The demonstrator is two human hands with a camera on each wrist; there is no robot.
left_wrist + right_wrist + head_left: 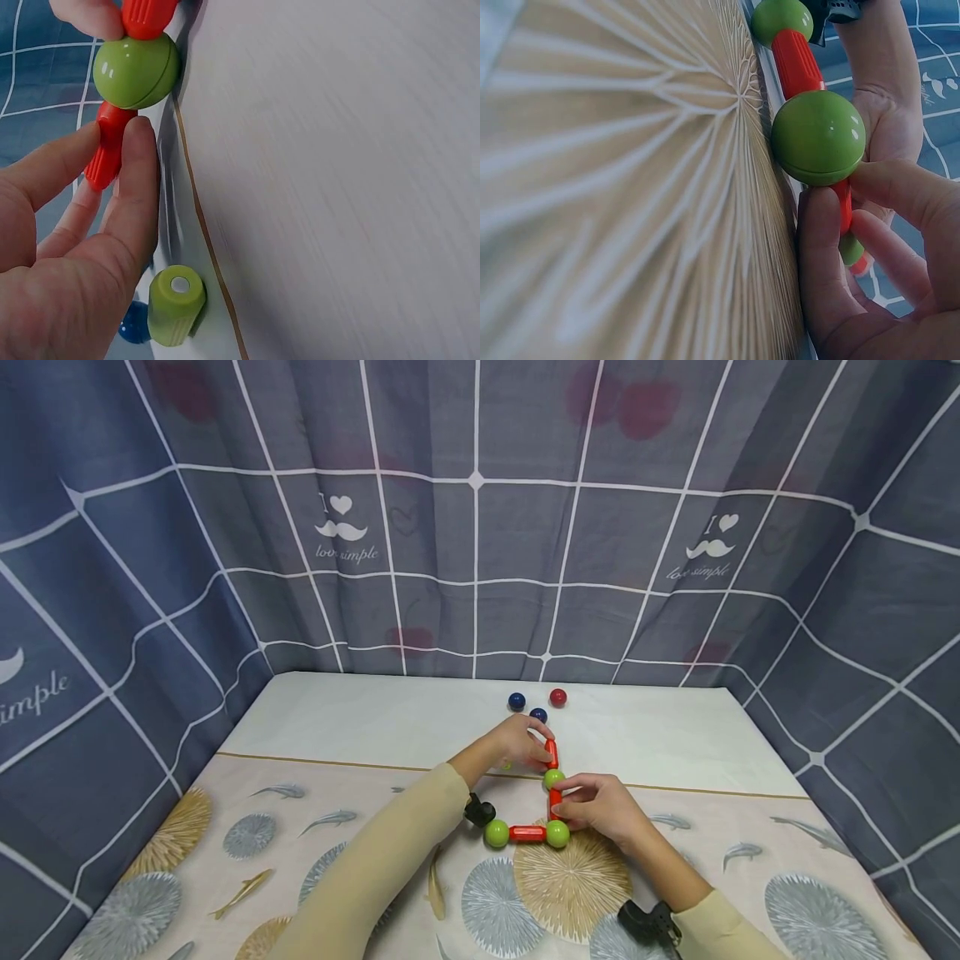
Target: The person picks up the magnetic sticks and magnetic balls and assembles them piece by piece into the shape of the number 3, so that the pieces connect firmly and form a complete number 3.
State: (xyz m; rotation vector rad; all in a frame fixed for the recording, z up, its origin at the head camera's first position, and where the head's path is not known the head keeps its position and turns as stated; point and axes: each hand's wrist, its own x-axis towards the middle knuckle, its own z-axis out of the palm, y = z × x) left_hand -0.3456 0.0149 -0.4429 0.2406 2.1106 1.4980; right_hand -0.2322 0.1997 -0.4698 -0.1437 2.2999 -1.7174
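Note:
An L-shaped chain of red magnetic rods and green balls lies on the table. My left hand [521, 742] pinches the far red rod [110, 146] between thumb and fingers; that rod touches the far green ball [136, 71]. Nearer, my right hand [600, 806] holds the middle red rod [555, 804] between two green balls. The corner green ball [819, 138] sits beside the right fingertips. From it another red rod [527, 833] runs left to an end green ball [497, 833]. Fingers partly cover both held rods.
Beyond the left hand lie two blue balls, one nearer [538, 716] and one farther [517, 701], plus a red ball [558, 697]. A yellow-green rod [176, 307] stands near the left hand. A patterned cloth [337, 860] covers the near table; a grid curtain [420, 527] hangs behind.

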